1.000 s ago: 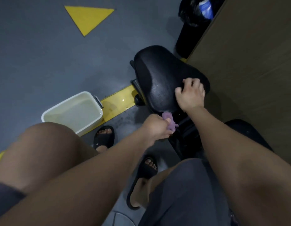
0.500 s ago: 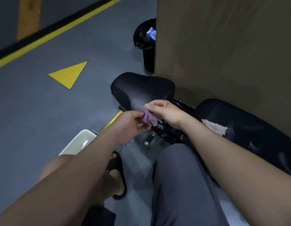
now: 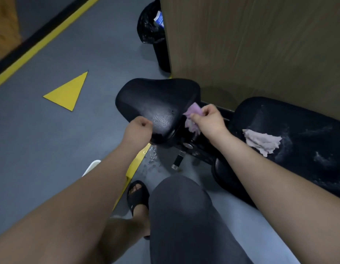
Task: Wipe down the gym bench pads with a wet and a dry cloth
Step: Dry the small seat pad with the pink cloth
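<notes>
The black seat pad (image 3: 157,100) of the gym bench lies ahead of me, its near part glistening wet. My right hand (image 3: 209,119) grips a purple cloth (image 3: 192,116) at the seat pad's right edge. My left hand (image 3: 138,130) is curled, holds nothing, and sits at the pad's near left edge. The long black back pad (image 3: 298,141) stretches to the right, streaked with wet marks. A pale pinkish cloth (image 3: 262,142) lies crumpled on it.
A wooden panel (image 3: 260,44) stands right behind the bench. A black bin (image 3: 154,31) with a liner sits at its left corner. A white tub's corner (image 3: 92,166) shows by my left arm. Water drops (image 3: 153,159) spot the grey floor under the seat.
The purple cloth passed from my left hand to my right hand, which carried it to the seat pad's right edge. My left hand let go and moved left. The view shifted.
</notes>
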`<state>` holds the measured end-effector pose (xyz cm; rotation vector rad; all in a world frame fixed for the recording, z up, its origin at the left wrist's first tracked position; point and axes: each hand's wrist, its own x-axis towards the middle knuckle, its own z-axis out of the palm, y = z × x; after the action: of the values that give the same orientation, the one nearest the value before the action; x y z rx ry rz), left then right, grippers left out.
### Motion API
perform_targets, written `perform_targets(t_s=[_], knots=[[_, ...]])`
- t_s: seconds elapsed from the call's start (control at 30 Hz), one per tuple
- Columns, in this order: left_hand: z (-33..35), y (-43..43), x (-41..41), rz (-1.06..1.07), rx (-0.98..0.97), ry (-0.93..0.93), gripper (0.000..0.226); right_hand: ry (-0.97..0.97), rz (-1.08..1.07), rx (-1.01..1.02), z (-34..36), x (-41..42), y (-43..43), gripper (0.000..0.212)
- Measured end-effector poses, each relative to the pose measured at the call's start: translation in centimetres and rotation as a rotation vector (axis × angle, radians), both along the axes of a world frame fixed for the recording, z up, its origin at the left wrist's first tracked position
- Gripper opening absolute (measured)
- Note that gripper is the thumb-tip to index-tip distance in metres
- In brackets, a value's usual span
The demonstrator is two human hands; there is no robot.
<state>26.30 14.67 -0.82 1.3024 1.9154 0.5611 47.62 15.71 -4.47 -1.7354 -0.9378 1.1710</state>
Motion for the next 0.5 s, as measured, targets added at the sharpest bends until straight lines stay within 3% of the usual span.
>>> perform_targets(t_s=[0.13,0.2,0.3,0.37,0.5], knots=[[-2.2,2.9,-0.4,-0.216,0.141,0.257,0.030,-0.303,0.071,0.269,-0.5,-0.1,2.8,0.010],[-3.1,3.6,0.0,-0.319,0.119,0.315,0.047,-0.471,0.183,0.450,-1.6,-0.7,3.6,0.017],[-4.2,3.9,0.0,-0.480,-0.055,0.401,0.076,-0.578,0.402,0.549,-3.3,-1.7,3.2,0.027],[-4.3,4.3,-0.8,-0.564,-0.109,0.442,0.087,-0.728,0.480,0.571,-4.3,-1.7,2.7,0.034],[-4.4,5.2,-1.6,-0.655,-0.149,0.499,0.099,-0.827,0.727,0.684,-4.1,-1.5,2.6,0.039]])
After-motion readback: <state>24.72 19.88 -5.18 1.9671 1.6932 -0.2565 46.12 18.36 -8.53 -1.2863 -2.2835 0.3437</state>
